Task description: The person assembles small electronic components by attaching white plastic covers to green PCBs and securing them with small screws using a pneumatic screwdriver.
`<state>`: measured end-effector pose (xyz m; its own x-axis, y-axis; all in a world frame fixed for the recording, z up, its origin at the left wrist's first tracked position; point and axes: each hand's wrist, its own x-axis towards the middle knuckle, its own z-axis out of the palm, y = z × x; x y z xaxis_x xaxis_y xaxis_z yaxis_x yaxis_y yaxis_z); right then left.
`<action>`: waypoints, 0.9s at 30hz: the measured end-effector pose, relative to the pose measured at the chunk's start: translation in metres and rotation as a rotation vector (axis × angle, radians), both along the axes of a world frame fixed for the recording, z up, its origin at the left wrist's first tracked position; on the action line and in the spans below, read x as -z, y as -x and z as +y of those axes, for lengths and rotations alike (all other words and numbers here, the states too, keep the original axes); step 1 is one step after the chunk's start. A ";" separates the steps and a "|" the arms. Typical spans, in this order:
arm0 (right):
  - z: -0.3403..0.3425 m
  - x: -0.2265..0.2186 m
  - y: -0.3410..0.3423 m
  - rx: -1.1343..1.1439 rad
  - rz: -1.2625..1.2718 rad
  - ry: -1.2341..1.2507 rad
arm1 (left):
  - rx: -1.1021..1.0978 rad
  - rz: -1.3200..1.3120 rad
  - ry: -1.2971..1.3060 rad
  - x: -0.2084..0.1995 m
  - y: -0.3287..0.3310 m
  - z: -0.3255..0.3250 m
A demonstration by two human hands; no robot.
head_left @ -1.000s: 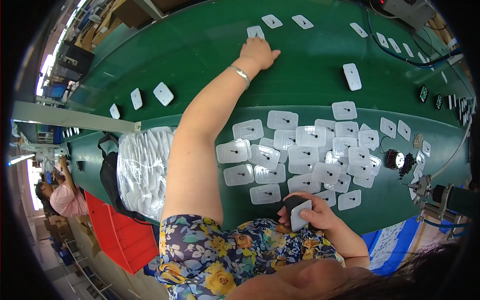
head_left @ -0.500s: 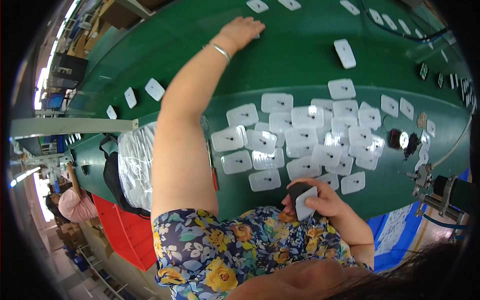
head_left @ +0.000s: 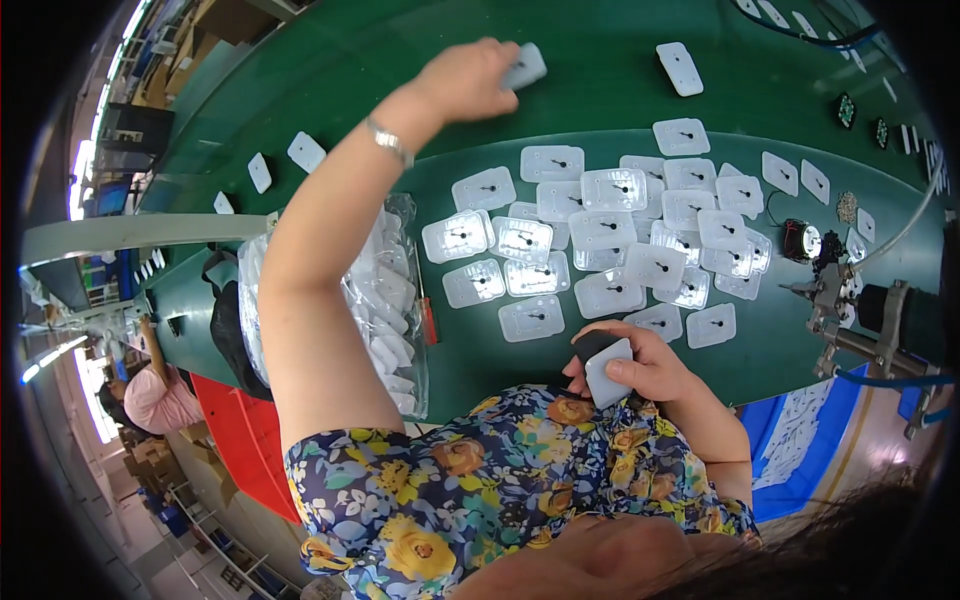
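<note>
One plate [head_left: 527,68] in left hand [head_left: 465,82], another [head_left: 608,375] in right hand [head_left: 655,362]

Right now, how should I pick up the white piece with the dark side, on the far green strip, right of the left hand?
Probably best to pinch the white piece across its middle, by its two long edges, coming from above. It lies with its flat face up, narrower across than lengthwise, and its dark side shows some thickness to hold.
</note>
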<state>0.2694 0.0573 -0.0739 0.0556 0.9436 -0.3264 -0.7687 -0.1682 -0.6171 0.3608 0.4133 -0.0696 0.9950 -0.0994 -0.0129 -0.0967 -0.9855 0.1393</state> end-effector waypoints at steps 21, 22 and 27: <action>-0.002 -0.004 -0.007 -0.023 0.003 0.008 | 0.045 -0.159 -0.010 -0.015 -0.003 -0.047; -0.002 -0.006 -0.007 -0.013 0.016 0.040 | -0.035 -0.162 -0.090 -0.002 -0.032 -0.019; -0.006 0.003 -0.007 -0.042 0.136 -0.055 | -0.233 -0.157 -0.370 0.054 -0.116 0.071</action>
